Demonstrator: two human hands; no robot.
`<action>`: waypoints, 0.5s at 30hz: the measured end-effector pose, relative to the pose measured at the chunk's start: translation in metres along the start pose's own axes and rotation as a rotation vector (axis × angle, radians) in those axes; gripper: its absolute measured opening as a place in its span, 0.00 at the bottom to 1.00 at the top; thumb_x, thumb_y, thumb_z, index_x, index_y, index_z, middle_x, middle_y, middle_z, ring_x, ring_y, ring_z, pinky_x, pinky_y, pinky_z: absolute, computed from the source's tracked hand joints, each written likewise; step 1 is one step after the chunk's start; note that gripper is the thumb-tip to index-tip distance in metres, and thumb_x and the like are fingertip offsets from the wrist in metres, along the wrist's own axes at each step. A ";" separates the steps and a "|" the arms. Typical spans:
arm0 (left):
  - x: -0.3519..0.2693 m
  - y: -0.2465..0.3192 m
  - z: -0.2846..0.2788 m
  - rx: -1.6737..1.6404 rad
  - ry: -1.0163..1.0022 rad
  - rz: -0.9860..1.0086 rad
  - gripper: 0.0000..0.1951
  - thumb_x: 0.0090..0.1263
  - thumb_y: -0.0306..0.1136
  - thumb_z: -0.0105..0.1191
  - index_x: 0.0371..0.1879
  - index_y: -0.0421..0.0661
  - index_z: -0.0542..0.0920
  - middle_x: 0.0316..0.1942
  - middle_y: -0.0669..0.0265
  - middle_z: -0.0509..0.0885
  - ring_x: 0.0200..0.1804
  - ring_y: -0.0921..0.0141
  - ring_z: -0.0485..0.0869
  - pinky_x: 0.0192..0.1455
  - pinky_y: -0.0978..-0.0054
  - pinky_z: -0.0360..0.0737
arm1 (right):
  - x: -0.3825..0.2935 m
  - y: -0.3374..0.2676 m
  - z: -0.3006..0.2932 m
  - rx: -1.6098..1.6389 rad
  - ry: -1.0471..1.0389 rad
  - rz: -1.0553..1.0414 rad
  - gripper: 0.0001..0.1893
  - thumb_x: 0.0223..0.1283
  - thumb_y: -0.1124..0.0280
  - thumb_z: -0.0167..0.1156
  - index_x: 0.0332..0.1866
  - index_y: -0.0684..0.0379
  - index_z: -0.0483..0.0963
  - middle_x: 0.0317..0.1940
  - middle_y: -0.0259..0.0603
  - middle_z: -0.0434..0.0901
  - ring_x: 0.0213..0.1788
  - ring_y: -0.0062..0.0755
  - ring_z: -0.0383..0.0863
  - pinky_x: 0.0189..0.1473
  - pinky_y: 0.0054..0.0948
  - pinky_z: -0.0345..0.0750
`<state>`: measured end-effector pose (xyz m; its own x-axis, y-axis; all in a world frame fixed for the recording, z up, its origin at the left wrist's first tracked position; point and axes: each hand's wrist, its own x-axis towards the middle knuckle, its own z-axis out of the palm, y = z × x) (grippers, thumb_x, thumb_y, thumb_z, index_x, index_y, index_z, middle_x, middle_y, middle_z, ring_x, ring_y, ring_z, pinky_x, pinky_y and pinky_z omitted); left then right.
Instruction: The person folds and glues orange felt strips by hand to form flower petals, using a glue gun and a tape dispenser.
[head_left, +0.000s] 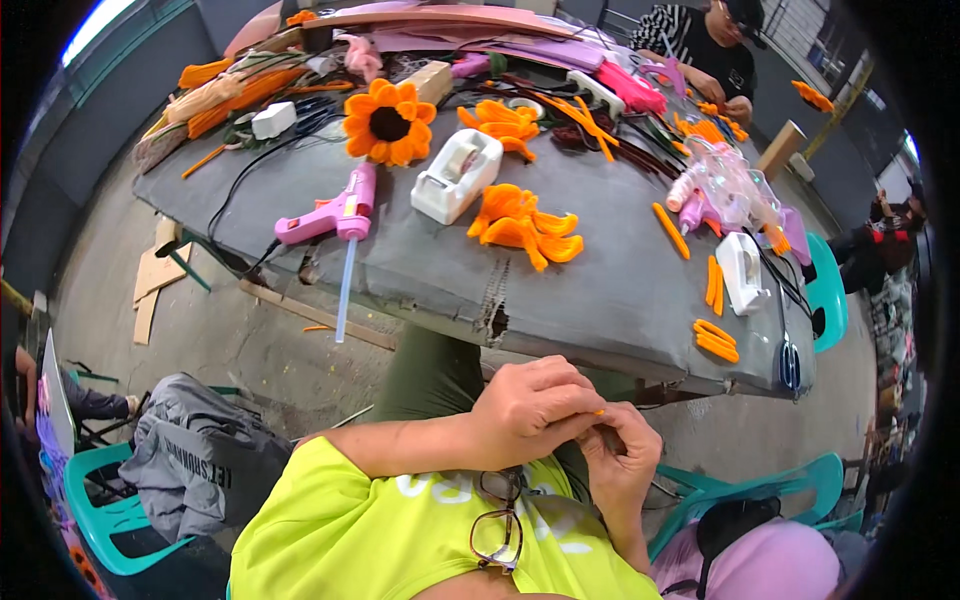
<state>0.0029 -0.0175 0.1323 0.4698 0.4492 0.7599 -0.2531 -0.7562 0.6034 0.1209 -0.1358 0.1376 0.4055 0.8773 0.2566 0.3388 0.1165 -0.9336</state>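
My left hand (529, 409) and my right hand (626, 446) meet in front of my chest, just off the table's near edge. Pinched between their fingertips is a small orange piece (600, 412), mostly hidden by the fingers. On the table ahead lies a bunch of orange pipe-cleaner petals (517, 225). Beyond the table's right front corner area from my hands rest short orange fuzzy strips (716, 341), with more strips (715, 285) above them. A finished-looking orange flower with a dark centre (389, 123) stands farther back, left of a white tape dispenser (457, 176).
A pink glue gun (337, 210) has its clear glue stick (346, 292) jutting past the table edge. At right are another tape dispenser (742, 274) and scissors (789, 364). A person (712, 60) works across the grey table (420, 262). Teal chairs (105, 517) flank me.
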 end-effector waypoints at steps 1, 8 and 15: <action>-0.001 0.001 0.001 0.011 0.006 -0.001 0.10 0.50 0.23 0.67 0.32 0.45 0.84 0.28 0.65 0.82 0.27 0.67 0.81 0.27 0.74 0.77 | -0.001 -0.001 0.000 -0.119 0.042 -0.055 0.08 0.49 0.83 0.67 0.35 0.67 0.78 0.30 0.43 0.81 0.30 0.29 0.81 0.35 0.23 0.76; 0.000 0.007 0.004 0.052 0.055 0.004 0.09 0.51 0.23 0.65 0.31 0.42 0.80 0.26 0.64 0.78 0.27 0.63 0.79 0.28 0.70 0.78 | -0.002 0.000 0.003 -0.284 0.136 -0.186 0.08 0.48 0.84 0.67 0.34 0.67 0.78 0.27 0.43 0.80 0.28 0.30 0.80 0.33 0.23 0.75; -0.002 0.009 -0.001 -0.157 -0.020 -0.246 0.06 0.54 0.22 0.64 0.30 0.42 0.82 0.24 0.64 0.80 0.25 0.67 0.81 0.26 0.75 0.76 | -0.006 0.003 0.004 -0.227 0.025 -0.096 0.08 0.49 0.83 0.67 0.34 0.70 0.78 0.27 0.42 0.79 0.27 0.27 0.79 0.30 0.21 0.73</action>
<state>-0.0012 -0.0252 0.1365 0.5499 0.5992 0.5819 -0.2564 -0.5420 0.8003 0.1158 -0.1387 0.1326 0.3823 0.8550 0.3505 0.5578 0.0889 -0.8252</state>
